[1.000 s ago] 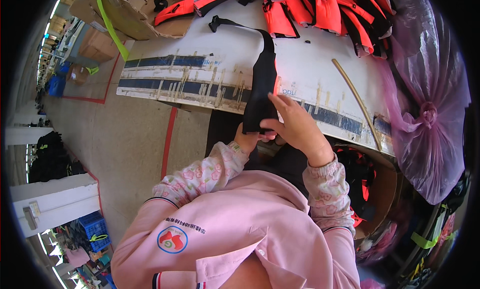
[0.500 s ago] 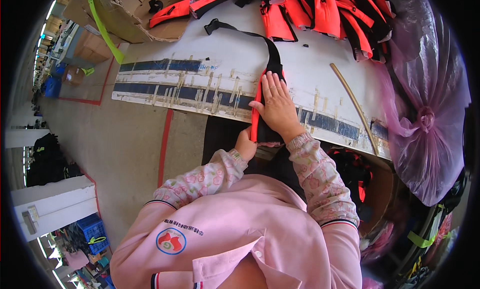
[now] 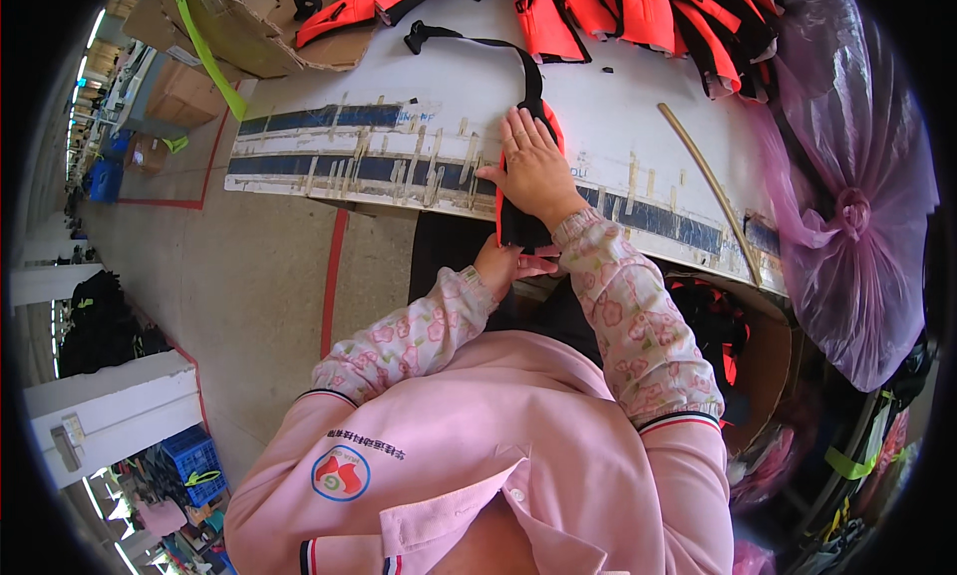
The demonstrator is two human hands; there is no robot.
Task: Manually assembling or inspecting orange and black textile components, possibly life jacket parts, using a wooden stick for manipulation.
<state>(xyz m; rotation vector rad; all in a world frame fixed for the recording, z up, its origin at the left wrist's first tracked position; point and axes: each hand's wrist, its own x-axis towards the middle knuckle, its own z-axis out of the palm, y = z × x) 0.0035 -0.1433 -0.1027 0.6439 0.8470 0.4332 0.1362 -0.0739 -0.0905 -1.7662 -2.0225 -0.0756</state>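
An orange-and-black fabric belt (image 3: 552, 124) lies across the near edge of the white table, its near end hanging over. From its far end a black webbing strap (image 3: 531, 75) curves away to the left and ends in a black plastic buckle (image 3: 415, 39). My right hand (image 3: 535, 168) rests flat on the belt, fingers stretched out and thumb to the left, covering much of it. Just below the table edge, my left hand (image 3: 501, 267) grips the belt's near end; its fingertips point right and are partly hidden under the fabric.
Several orange-and-black pieces (image 3: 646, 15) are heaped at the table's far side. A thin wooden stick (image 3: 706, 186) lies to the right, beside a knotted pink plastic bag (image 3: 847, 266). A cardboard box (image 3: 344, 62) stands at the far left. Worn tape strips (image 3: 329, 168) line the near edge.
My left hand has shifted, and its fingers now show stretched to the right under the belt's near end. My right hand still lies flat on the belt. The whole view has shifted slightly.
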